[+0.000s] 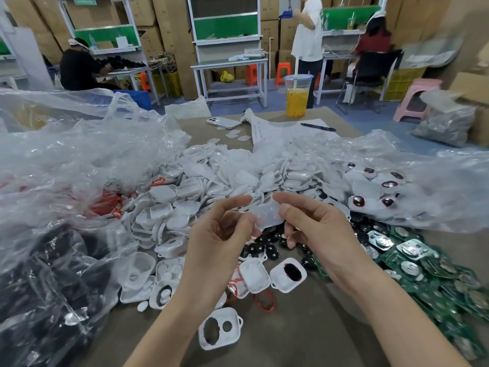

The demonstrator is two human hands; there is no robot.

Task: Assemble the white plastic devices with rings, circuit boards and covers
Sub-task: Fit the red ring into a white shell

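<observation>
We hold a white cover (267,214) just in front of the heap of white shells (211,181). Our left hand (219,234) pinches its left end and our right hand (317,226) its right end, thumbs clamped on it. Left of the heap, a clear bag (53,260) holds black parts. To the heap's right, another bag (436,186) holds white pieces with dark centres. Behind the heap, a cup (297,95) holds a yellow drink.

stacked cardboard boxes (164,11) line the far wall behind white workbenches (229,63); blue floor (277,102), pink stool (415,99) right.

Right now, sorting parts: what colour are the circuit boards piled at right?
Green circuit boards, head view.
</observation>
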